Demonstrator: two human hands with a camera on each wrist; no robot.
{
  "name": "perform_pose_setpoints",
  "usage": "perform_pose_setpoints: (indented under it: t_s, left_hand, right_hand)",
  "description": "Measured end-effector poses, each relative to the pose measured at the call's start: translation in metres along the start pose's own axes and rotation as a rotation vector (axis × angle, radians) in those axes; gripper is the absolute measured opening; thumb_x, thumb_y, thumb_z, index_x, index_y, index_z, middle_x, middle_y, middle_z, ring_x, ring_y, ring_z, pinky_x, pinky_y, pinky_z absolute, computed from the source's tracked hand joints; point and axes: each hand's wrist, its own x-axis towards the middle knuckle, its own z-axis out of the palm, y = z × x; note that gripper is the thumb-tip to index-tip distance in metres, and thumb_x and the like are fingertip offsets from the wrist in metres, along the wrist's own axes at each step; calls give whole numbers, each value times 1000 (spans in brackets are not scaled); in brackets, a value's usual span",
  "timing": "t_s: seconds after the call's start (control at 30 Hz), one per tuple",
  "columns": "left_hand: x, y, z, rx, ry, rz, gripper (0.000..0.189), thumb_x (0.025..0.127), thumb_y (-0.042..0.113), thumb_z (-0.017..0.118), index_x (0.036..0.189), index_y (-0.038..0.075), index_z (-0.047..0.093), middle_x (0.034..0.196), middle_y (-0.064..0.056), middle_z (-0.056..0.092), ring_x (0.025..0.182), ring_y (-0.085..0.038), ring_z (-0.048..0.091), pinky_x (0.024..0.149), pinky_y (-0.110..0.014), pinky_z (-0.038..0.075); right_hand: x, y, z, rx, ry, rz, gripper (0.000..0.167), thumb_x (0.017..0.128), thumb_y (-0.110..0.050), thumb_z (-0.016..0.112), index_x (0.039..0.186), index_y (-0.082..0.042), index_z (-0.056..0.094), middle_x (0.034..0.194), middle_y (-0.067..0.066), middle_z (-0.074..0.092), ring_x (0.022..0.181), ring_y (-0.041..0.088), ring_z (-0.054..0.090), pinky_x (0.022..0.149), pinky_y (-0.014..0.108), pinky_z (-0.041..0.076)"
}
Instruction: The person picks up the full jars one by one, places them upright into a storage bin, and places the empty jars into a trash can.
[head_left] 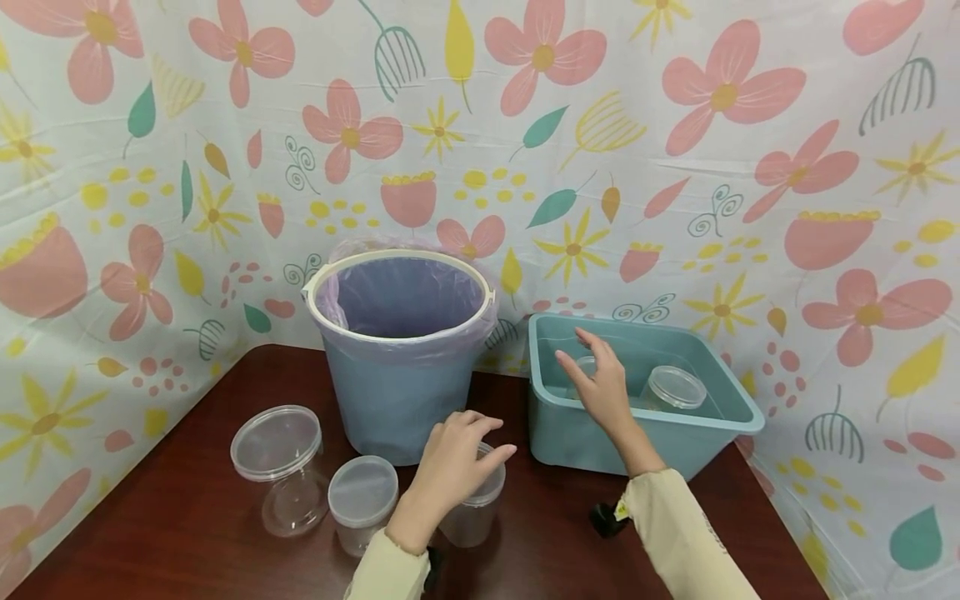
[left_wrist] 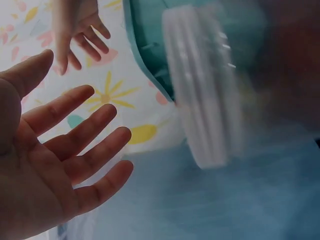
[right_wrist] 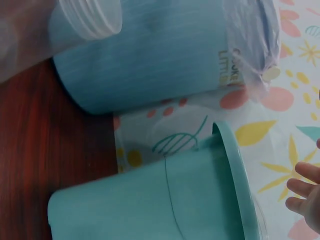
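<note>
My left hand (head_left: 452, 457) is over a clear lidded plastic jar (head_left: 471, 515), hiding part of its lid. In the left wrist view the fingers of this hand (left_wrist: 65, 155) are spread, apart from the blurred jar lid (left_wrist: 200, 85). My right hand (head_left: 602, 385), palm turned left, hovers above the front rim of a teal plastic tub (head_left: 645, 421) and holds nothing. Inside the tub stands a clear lidded jar (head_left: 677, 388); another jar (head_left: 586, 364) is partly hidden behind the right hand. The right wrist view catches only right fingertips (right_wrist: 302, 192) beside the tub's rim.
A blue bucket (head_left: 401, 392) with a purple liner bag and white rim stands at the back. Left of my left hand are a small lidded jar (head_left: 363, 500) and a wide-lidded jar (head_left: 281, 458). A small black object (head_left: 606, 520) shows beside the right sleeve. Floral cloth (head_left: 480, 125) hangs behind.
</note>
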Motion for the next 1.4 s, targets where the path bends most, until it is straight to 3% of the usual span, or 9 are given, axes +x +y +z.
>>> perform_pose_setpoints:
  t_s: [0.27, 0.6, 0.77, 0.93, 1.23, 1.4]
  left_hand:
    - [-19, -9, -2, -54, 35, -21, 31, 82, 36, 62, 102, 13, 67, 99, -1, 62, 95, -20, 54, 77, -42, 42]
    - [-41, -19, -7, -65, 77, 13, 32, 82, 36, 63, 103, 12, 67, 98, 0, 61, 97, -18, 53, 77, -40, 41]
    - [-52, -25, -6, -97, 73, 17, 32, 83, 36, 62, 103, 12, 67, 100, 2, 61, 98, -16, 53, 76, -40, 42]
    - [-63, -28, -6, -108, 121, 45, 27, 81, 32, 66, 100, 12, 68, 97, 3, 61, 96, -14, 54, 77, -40, 43]
    - [-83, -36, -9, -133, 219, 32, 22, 76, 23, 71, 93, 11, 69, 91, 9, 60, 87, -7, 55, 73, -32, 45]
    - [-94, -42, -9, -112, 244, 31, 21, 73, 21, 74, 92, 13, 69, 89, 11, 60, 85, -6, 54, 72, -30, 45]
  right_hand:
    - [4, -11, 13, 46, -25, 22, 47, 85, -21, 61, 125, 0, 49, 117, 20, 53, 109, 31, 47, 88, 49, 36]
    - [13, -25, 26, 102, -47, 23, 45, 88, -25, 57, 127, -5, 48, 114, 17, 54, 107, 28, 49, 87, 48, 38]
    - [17, -31, 34, 112, -97, 37, 46, 88, -26, 58, 127, -5, 47, 113, 16, 55, 107, 26, 50, 88, 46, 38]
    - [22, -37, 40, 144, -123, 65, 45, 89, -26, 56, 127, -5, 46, 113, 16, 55, 106, 26, 50, 88, 46, 38]
    - [36, -48, 44, 190, -102, 49, 45, 89, -26, 55, 127, -3, 46, 97, 15, 59, 90, 26, 54, 77, 41, 43]
    - [41, -52, 49, 250, -86, 84, 43, 90, -23, 54, 127, -4, 45, 91, 15, 61, 83, 27, 55, 68, 35, 43]
